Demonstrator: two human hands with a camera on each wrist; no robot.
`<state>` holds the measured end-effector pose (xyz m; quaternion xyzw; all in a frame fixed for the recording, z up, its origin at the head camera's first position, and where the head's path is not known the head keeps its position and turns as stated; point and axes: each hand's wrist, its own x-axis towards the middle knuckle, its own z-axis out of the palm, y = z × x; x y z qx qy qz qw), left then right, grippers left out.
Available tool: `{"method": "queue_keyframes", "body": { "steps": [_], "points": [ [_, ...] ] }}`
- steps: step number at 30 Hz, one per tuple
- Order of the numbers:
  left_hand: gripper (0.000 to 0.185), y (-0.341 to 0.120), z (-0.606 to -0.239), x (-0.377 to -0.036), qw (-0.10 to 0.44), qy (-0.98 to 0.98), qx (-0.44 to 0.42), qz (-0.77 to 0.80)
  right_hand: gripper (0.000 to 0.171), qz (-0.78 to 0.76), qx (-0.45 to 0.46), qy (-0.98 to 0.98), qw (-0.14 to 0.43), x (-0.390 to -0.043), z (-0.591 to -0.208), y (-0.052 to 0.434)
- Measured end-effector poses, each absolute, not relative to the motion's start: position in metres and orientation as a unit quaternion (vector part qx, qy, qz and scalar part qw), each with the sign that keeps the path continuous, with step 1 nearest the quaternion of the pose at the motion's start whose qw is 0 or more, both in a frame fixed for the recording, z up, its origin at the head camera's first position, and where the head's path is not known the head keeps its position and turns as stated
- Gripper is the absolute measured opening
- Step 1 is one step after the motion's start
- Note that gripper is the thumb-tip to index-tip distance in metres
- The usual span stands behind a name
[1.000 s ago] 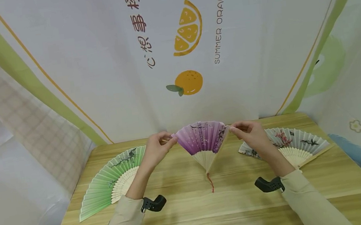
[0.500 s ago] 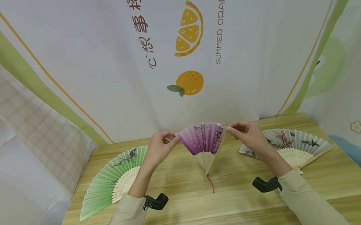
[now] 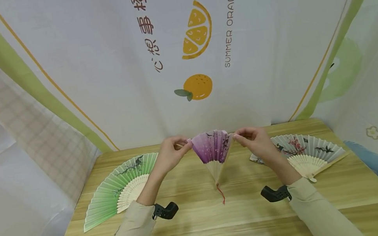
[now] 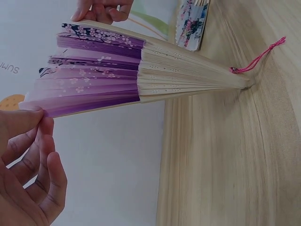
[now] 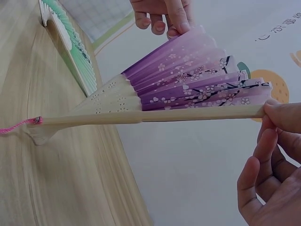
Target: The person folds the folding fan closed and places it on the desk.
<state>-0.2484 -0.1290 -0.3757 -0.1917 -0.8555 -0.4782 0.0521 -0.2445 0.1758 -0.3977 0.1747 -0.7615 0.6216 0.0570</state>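
A purple folding fan (image 3: 212,151) with pale ribs stands on its pivot on the wooden table (image 3: 223,224), partly folded, a red tassel (image 3: 221,195) trailing toward me. My left hand (image 3: 173,151) pinches its left outer rib, and the purple fan (image 4: 108,70) fills the left wrist view beside my left hand (image 4: 28,155). My right hand (image 3: 250,140) pinches the right outer rib. In the right wrist view the purple fan (image 5: 188,80) spreads from that rib, gripped by my right hand (image 5: 277,155).
A green fan (image 3: 119,187) lies spread on the table at the left. A white fan (image 3: 303,151) with red blossoms lies spread at the right. A printed cloth backdrop (image 3: 199,53) hangs close behind the table's far edge.
Both hands have moved toward each other and the purple fan has narrowed, its pleats closing up. The other two fans have not moved.
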Motion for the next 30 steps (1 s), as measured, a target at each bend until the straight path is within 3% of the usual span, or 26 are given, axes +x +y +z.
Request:
{"method": "queue_keyframes", "body": {
  "steps": [30],
  "points": [
    [0.013, -0.109, -0.374, -0.253, 0.067, -0.852, -0.215, -0.473, 0.018, 0.627, 0.2, -0.752, 0.051, -0.249, -0.395, 0.157]
  ]
}}
